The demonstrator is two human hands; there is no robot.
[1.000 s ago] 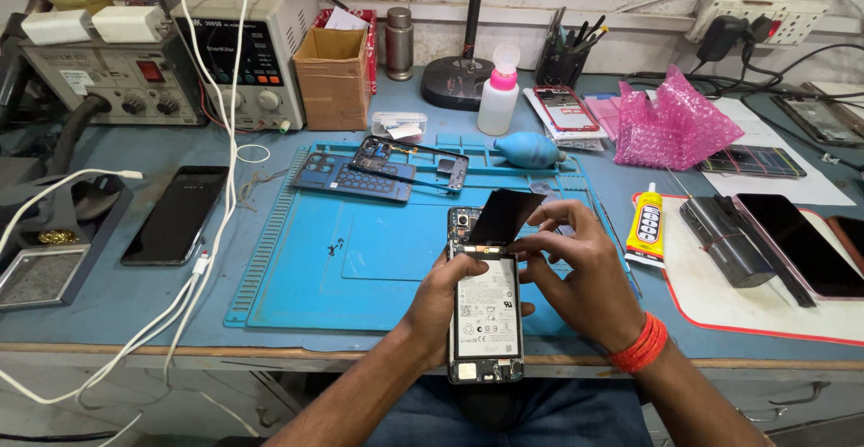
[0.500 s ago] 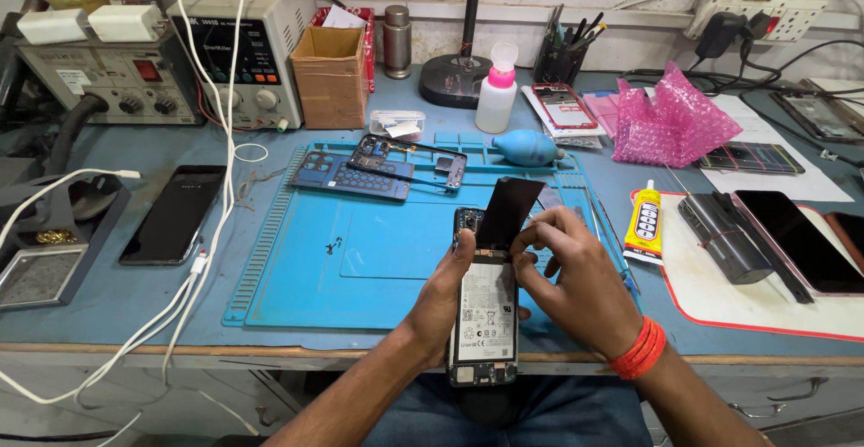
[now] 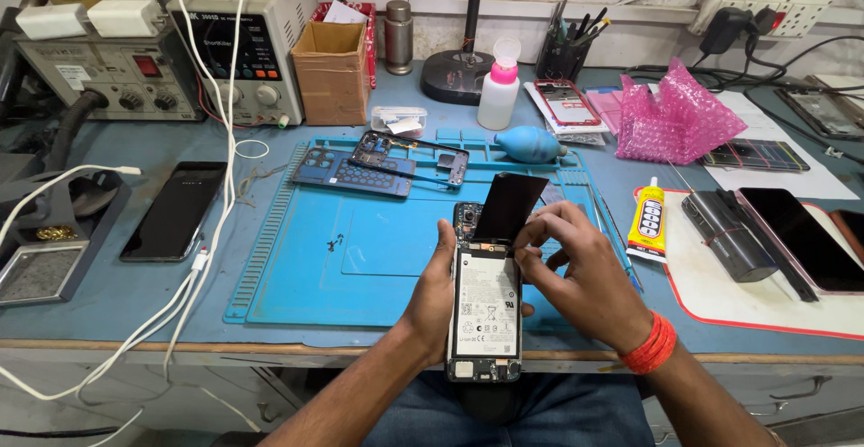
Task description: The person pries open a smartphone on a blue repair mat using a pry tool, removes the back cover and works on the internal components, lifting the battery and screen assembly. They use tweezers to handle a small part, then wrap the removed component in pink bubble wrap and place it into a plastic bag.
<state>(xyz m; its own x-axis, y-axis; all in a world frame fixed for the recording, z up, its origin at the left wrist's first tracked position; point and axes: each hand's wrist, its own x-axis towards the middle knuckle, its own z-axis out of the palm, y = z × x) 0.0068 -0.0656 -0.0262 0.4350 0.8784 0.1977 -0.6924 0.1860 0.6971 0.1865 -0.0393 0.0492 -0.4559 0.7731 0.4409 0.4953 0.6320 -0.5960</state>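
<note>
With its back cover off and white battery showing, opened black smartphone (image 3: 486,307) being held over the near edge of the blue silicone repair mat (image 3: 360,258). Left hand (image 3: 430,298) clamped along the phone's left side, steadying it (probably so nothing shifts). Right hand (image 3: 576,276) pinching a black rectangular sheet (image 3: 509,207), tilting it up from the phone's top end. Lying at the mat's far edge, dark phone frame pieces (image 3: 382,166); by its right edge, yellow glue tube (image 3: 648,222), crowding the right wrist.

Opened phone (image 3: 486,307), battery exposed, lengthwise over bench edge, black sheet (image 3: 509,207) tilted above
</note>
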